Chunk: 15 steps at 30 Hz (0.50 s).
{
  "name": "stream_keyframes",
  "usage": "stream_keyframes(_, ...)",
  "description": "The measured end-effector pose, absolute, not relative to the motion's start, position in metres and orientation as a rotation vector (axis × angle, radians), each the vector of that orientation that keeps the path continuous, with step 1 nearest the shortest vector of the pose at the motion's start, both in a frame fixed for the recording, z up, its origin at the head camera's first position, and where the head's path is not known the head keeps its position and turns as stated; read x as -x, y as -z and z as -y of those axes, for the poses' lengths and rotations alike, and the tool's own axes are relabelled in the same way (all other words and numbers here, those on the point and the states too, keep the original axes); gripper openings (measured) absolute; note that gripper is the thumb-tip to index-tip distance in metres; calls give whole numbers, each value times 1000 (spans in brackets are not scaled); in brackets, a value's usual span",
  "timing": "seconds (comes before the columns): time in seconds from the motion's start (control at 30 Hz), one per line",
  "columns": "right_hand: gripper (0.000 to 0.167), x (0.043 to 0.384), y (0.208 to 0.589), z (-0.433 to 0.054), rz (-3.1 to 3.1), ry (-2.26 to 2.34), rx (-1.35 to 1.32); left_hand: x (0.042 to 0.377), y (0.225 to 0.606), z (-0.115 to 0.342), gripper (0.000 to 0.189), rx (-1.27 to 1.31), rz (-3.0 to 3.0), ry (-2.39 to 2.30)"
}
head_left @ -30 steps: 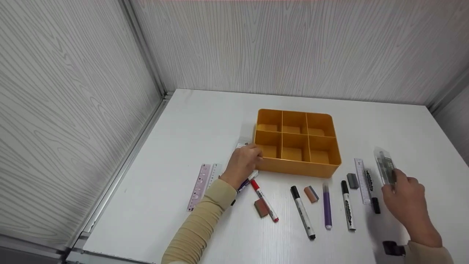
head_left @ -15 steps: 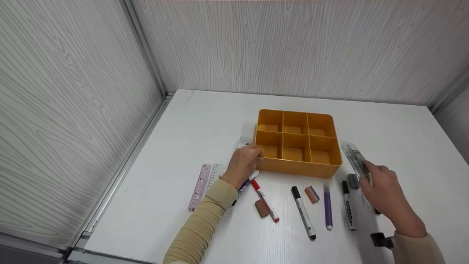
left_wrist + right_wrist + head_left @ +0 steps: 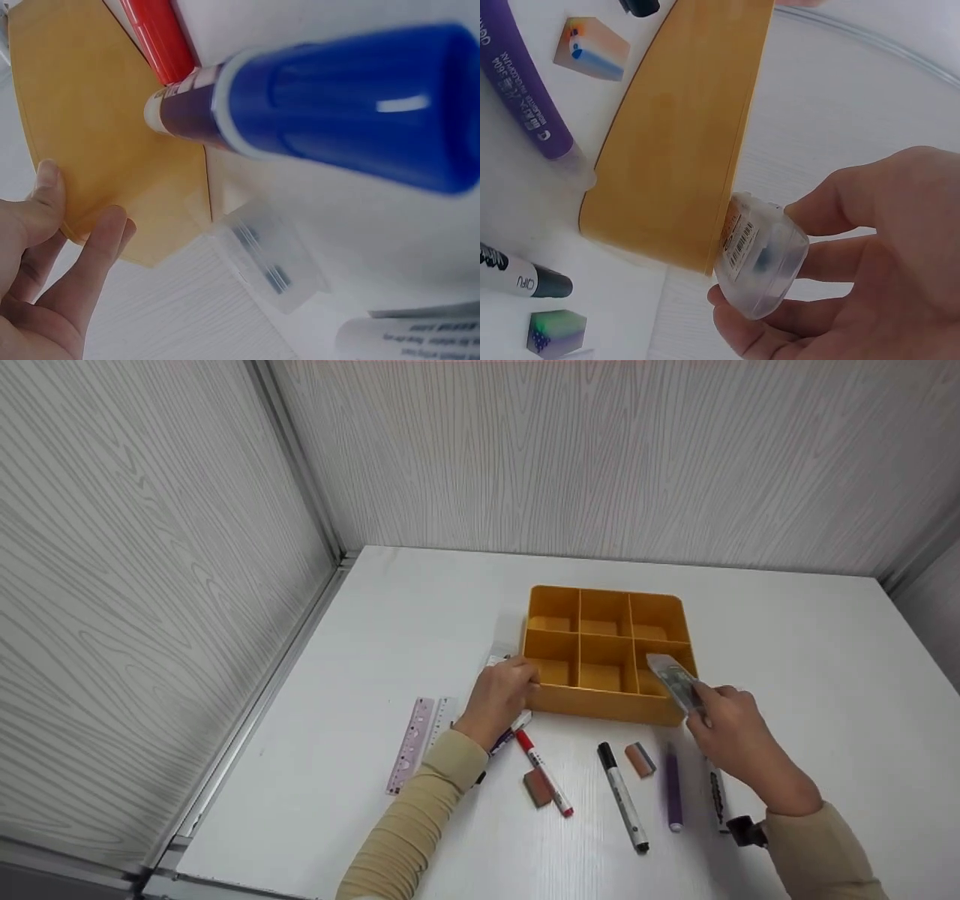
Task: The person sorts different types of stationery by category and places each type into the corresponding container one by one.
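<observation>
A yellow box [image 3: 600, 703] with several compartments stands on the white table. My left hand [image 3: 496, 697] pinches its front left corner, the thumb and fingers on either side of the wall in the left wrist view. My right hand [image 3: 739, 735] grips a clear plastic case [image 3: 673, 676], tilted over the front right compartment. In the right wrist view this case [image 3: 759, 259] shows a barcode label and overlaps the box's rim; its contents are unclear. Another clear case [image 3: 270, 259] lies beside the box, near my left hand.
In front of the box lie a red marker [image 3: 544, 772], a brown eraser [image 3: 537, 788], a black-capped marker [image 3: 622, 799], a two-tone eraser [image 3: 640, 760] and a purple highlighter [image 3: 673, 795]. A pink ruler [image 3: 410, 746] lies left. A blue-capped marker [image 3: 345, 105] shows close up.
My right hand has carried the clear case leftward, from the right part of the table to over the box's front right compartment. My left hand has stayed at the box corner.
</observation>
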State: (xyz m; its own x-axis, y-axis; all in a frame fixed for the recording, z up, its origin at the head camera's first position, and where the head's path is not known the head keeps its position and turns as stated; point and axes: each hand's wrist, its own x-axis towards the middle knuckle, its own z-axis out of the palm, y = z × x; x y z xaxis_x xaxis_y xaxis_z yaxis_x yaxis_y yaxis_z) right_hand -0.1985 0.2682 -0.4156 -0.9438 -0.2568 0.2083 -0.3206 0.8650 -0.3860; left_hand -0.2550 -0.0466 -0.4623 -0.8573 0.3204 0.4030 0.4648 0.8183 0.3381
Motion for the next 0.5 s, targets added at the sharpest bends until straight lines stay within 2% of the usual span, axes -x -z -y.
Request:
stream_keyframes(0.23,39,203,418,-258,2879,-545,-425,255,463,44,5,592,2691,628)
stream_keyframes(0.5,32,209,423,-245,2786,-453,-514,254,464,46,6,587,2672,611)
